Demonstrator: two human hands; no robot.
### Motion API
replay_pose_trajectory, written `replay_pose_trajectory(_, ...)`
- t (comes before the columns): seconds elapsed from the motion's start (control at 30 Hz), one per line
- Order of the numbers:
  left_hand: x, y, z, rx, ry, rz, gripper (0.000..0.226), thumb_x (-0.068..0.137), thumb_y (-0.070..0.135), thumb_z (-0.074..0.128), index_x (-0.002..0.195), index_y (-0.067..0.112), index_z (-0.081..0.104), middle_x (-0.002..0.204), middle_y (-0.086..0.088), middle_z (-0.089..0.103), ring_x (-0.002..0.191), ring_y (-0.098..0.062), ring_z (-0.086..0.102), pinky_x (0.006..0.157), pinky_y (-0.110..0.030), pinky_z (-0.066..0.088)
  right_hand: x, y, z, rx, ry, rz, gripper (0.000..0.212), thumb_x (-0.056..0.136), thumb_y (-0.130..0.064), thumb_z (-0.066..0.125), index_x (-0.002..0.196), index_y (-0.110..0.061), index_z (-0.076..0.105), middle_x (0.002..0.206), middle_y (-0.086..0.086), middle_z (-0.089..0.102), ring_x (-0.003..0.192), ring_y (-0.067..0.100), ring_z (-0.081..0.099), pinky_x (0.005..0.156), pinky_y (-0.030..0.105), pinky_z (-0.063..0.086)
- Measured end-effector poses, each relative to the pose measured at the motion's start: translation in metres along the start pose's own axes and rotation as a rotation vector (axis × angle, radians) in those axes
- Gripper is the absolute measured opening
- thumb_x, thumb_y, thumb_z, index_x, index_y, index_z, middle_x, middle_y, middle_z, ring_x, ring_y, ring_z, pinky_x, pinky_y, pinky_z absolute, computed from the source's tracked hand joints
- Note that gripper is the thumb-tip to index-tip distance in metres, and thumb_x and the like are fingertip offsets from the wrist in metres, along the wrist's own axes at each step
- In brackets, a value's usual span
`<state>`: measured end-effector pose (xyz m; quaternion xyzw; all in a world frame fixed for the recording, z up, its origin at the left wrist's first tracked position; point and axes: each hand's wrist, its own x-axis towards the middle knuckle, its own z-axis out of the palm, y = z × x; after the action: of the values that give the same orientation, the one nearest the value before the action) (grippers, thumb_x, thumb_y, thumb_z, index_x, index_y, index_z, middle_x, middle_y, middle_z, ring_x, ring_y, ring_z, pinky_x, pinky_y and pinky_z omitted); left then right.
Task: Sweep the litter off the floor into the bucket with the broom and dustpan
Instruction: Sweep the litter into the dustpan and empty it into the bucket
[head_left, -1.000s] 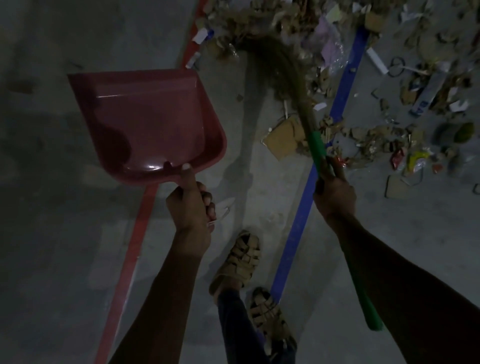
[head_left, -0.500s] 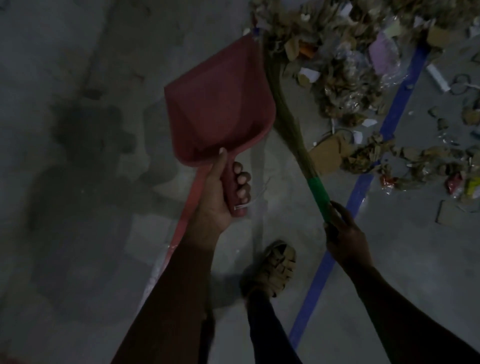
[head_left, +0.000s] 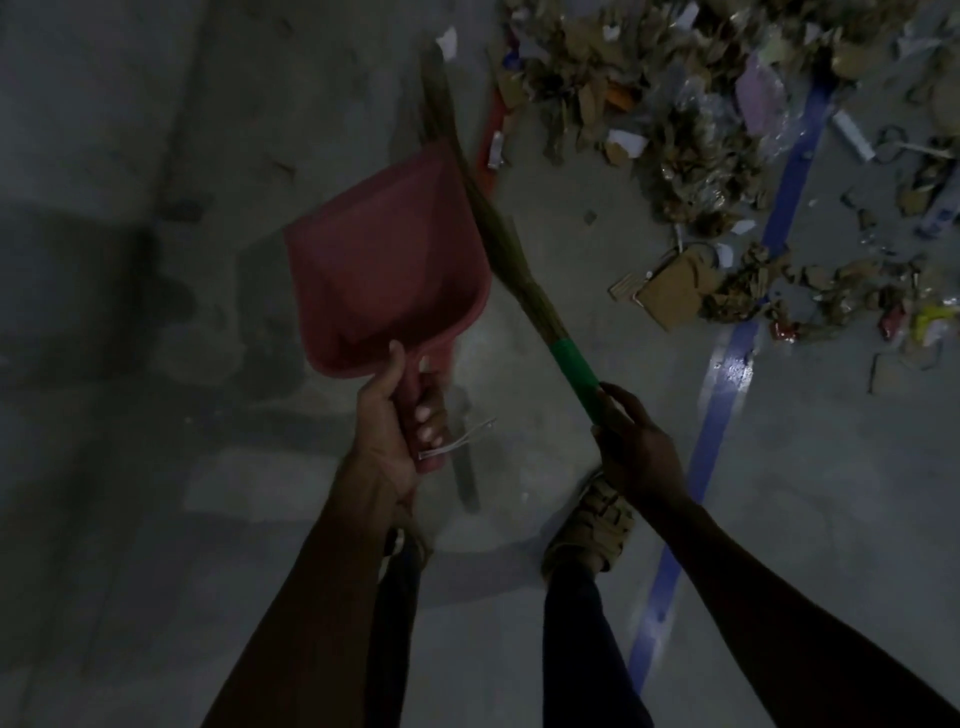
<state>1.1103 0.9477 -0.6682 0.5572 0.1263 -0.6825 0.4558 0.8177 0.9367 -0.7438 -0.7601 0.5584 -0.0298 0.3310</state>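
My left hand (head_left: 397, 415) grips the handle of a red dustpan (head_left: 384, 260), held off the floor with nothing in its scoop. My right hand (head_left: 631, 441) grips the green-wrapped handle of a grass broom (head_left: 498, 228). The broom slants up to the left along the dustpan's right edge, its bristle tip near the top centre. A pile of litter (head_left: 675, 119), dry leaves, paper scraps and cardboard, lies on the floor at the upper right, apart from both tools. No bucket is in view.
A blue floor line (head_left: 727, 374) runs diagonally on the right and a red floor line (head_left: 493, 135) shows above the dustpan. My sandalled foot (head_left: 592, 525) stands by the blue line. The grey concrete floor (head_left: 156, 519) on the left is dim and shadowed.
The dustpan swung from the left to the centre beside the broom. The broom's bristles left the litter pile and now point up-left. The view shifted left, with the litter further right.
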Motion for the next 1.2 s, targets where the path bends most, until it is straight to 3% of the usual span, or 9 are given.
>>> replay_pose_trajectory(0.13,-0.018,0.059,-0.057,0.059,0.015,-0.025,0.057,0.093,0.062,0.05,0.071,0.009,0.059,0.056,-0.004,0.05,0.039,-0.015,0.042,0.042,-0.019,0.029,0.026,-0.075,0.033,0.041,-0.04,0.051,0.051,0.095,-0.019,0.057,0.145,-0.019,0.044,0.151,-0.004,0.036,0.072,0.014,0.061,0.055,0.027,0.053)
replay_pose_trajectory(0.3,-0.027,0.14,-0.105,0.056,-0.009,-0.085,0.053,0.09,0.052,0.053,0.081,0.003,0.068,0.075,-0.012,0.057,0.039,-0.018,0.047,0.042,-0.016,0.031,0.097,-0.159,0.051,0.075,0.046,0.059,0.05,0.092,-0.012,0.06,0.141,-0.011,0.05,0.145,0.006,0.047,0.084,0.03,0.066,0.065,0.038,0.058)
replay_pose_trajectory(0.47,-0.017,0.193,-0.134,0.059,0.147,-0.102,0.082,0.091,0.073,0.041,0.076,-0.001,0.072,0.052,-0.009,0.05,0.03,-0.017,0.039,0.037,-0.014,0.03,0.178,-0.216,0.05,0.17,0.097,0.085,0.052,0.09,-0.004,0.059,0.141,-0.01,0.052,0.142,0.01,0.05,0.1,0.033,0.064,0.078,0.028,0.049)
replay_pose_trajectory(0.67,0.03,0.233,-0.122,0.167,0.36,-0.099,0.07,0.089,0.074,0.048,0.055,0.013,0.052,0.041,-0.003,0.035,0.029,-0.016,0.029,0.043,-0.012,0.019,0.295,-0.248,0.045,0.22,0.163,0.004,0.048,0.09,-0.014,0.055,0.137,-0.004,0.054,0.139,0.015,0.052,0.11,0.033,0.06,0.087,0.022,0.041)
replay_pose_trajectory(0.83,0.095,0.268,-0.1,0.025,0.438,-0.004,0.062,0.088,0.065,0.055,0.056,0.013,0.046,0.038,-0.002,0.033,0.026,-0.015,0.032,0.035,-0.011,0.022,0.388,-0.258,0.063,0.243,0.064,-0.058,0.048,0.092,-0.006,0.058,0.14,-0.006,0.052,0.138,0.015,0.052,0.104,0.033,0.062,0.082,0.03,0.05)
replay_pose_trajectory(1.0,0.145,0.292,-0.088,0.026,0.44,-0.029,0.06,0.091,0.067,0.051,0.059,0.016,0.046,0.041,-0.001,0.036,0.029,-0.015,0.034,0.044,-0.013,0.02,0.452,-0.274,0.071,0.184,-0.131,-0.011,0.047,0.094,-0.013,0.058,0.141,-0.014,0.052,0.141,0.008,0.05,0.108,0.031,0.061,0.085,0.027,0.045)
replay_pose_trajectory(1.1,0.16,0.302,-0.082,0.036,0.435,-0.017,0.059,0.092,0.063,0.053,0.06,0.014,0.049,0.04,-0.002,0.037,0.028,-0.015,0.035,0.039,-0.012,0.022,0.479,-0.288,0.067,0.103,-0.299,0.126,0.044,0.098,-0.02,0.052,0.141,-0.017,0.047,0.13,0.007,0.053,0.092,0.029,0.063,0.074,0.038,0.056)
replay_pose_trajectory(1.2,0.165,0.309,-0.082,0.094,0.414,-0.058,0.061,0.091,0.066,0.052,0.058,0.015,0.05,0.041,-0.002,0.037,0.027,-0.015,0.035,0.042,-0.013,0.021,0.483,-0.286,0.072,0.031,-0.323,0.146,0.045,0.098,-0.021,0.049,0.142,-0.015,0.045,0.131,0.007,0.052,0.093,0.028,0.062,0.077,0.044,0.057)
